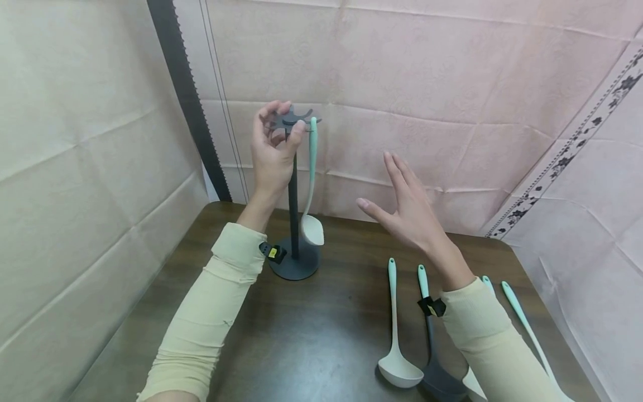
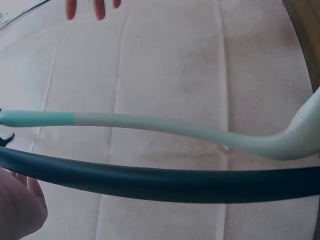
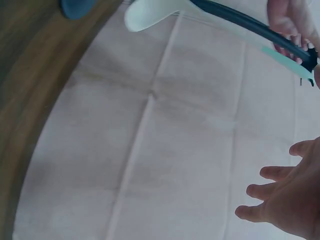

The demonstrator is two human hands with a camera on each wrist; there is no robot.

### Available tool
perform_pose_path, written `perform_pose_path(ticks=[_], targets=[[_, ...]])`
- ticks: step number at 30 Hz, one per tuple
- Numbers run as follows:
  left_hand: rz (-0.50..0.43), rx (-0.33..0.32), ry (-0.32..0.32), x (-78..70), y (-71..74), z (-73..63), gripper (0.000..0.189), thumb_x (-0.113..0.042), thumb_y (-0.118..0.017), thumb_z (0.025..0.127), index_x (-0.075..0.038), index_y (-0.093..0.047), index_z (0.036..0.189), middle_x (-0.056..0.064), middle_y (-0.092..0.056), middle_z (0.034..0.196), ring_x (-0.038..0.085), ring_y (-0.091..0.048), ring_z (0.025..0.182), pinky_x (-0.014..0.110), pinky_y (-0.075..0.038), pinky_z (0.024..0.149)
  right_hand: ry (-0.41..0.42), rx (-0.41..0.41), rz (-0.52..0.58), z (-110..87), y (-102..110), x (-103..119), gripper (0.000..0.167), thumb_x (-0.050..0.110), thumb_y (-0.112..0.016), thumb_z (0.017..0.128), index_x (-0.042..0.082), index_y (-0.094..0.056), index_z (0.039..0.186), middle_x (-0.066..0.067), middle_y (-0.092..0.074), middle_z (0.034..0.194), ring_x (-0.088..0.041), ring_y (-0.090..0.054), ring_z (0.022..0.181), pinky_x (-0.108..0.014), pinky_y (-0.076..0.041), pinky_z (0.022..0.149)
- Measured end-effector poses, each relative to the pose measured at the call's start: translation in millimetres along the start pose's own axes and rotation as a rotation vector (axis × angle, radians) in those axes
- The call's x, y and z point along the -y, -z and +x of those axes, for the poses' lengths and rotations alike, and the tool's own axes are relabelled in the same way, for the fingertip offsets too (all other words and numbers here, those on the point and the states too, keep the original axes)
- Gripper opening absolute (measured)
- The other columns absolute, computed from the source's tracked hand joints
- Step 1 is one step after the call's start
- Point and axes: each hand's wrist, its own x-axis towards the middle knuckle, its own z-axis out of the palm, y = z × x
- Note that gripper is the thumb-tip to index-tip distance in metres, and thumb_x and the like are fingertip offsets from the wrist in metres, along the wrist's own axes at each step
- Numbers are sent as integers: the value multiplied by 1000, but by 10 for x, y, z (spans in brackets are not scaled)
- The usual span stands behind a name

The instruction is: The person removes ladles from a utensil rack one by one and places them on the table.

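My left hand [image 1: 273, 153] grips the hooked top of a dark utensil stand [image 1: 293, 206], fingers and thumb curled about the hooks. From a hook on the stand's right side hangs a white ladle [image 1: 312, 230] with a mint handle, bowl down, close to the thumb. In the left wrist view the ladle [image 2: 175, 127] runs alongside the pole [image 2: 150, 182]. My right hand [image 1: 412, 209] is raised in the air right of the stand, fingers straight and apart, holding nothing. The right wrist view shows that hand [image 3: 295, 195] away from the ladle [image 3: 152, 12].
On the brown table [image 1: 311, 335] at the right lie a white ladle [image 1: 399, 368], a dark utensil [image 1: 442, 382] and two more mint-handled utensils, one with its handle [image 1: 522, 312] near the right edge. My right forearm partly covers them. Cloth walls [image 1: 392, 67] stand behind and at both sides.
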Motion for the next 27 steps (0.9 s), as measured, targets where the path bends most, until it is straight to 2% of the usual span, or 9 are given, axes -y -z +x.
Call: perform_pose_path(ticks=[4,8,10,12,14,16,21,25,27], targets=[[-126,28,52,132,49,73,53,-11,-63,99,-1,-43,147,19,-69,136,28,-64,126,34,-47,101,17,2,31,67,41,140,96,71,-64,93,52,-4,166,17,-6,175,-20,-9,163,-75,-18,119],[-211,87,122,164,69,106,42,-13,-60,104,-9,-47,144,13,-72,133,27,-64,125,37,-48,101,55,-23,62,122,50,273,95,68,-66,93,52,-7,166,16,-13,175,-17,-15,161,-69,-23,121],[-237,127,160,175,84,105,48,-30,-67,105,-11,-49,145,10,-70,137,27,-61,127,43,-48,101,79,-48,80,147,47,338,94,66,-67,93,52,-9,166,16,-19,173,-15,-22,159,-66,-26,121],[-254,164,190,185,100,107,64,-49,-71,99,-11,-49,146,10,-67,142,28,-58,132,52,-46,106,101,-73,101,169,44,404,93,64,-68,93,52,-11,166,14,-28,171,-16,-30,155,-64,-31,119],[-283,194,226,199,112,116,83,-67,-74,88,-14,-51,147,10,-64,145,29,-56,135,61,-40,110,122,-94,126,188,39,463,93,62,-69,94,51,-13,166,10,-37,168,-16,-38,151,-60,-36,117],[-301,212,254,212,115,131,93,-76,-75,77,-14,-55,144,9,-63,146,29,-55,131,67,-36,111,147,-112,156,205,33,515,92,59,-70,94,49,-15,167,5,-44,163,-17,-44,146,-56,-40,114],[-330,238,277,234,107,146,83,-80,-73,73,-20,-68,130,9,-60,149,29,-55,132,66,-33,113,226,-143,216,259,-14,636,87,50,-70,96,44,-22,168,-4,-53,155,-20,-53,139,-50,-48,108],[-340,231,265,239,104,145,75,-75,-76,78,-20,-69,127,8,-61,150,31,-54,139,65,-33,115,299,-183,236,331,-66,736,80,43,-70,98,35,-30,168,-5,-58,149,-23,-58,133,-46,-52,103],[-376,224,264,245,106,146,67,-68,-81,80,-20,-69,125,9,-62,149,34,-56,137,65,-32,114,321,-201,241,367,-79,780,80,41,-71,98,32,-32,167,-6,-60,147,-22,-59,131,-44,-53,102]])
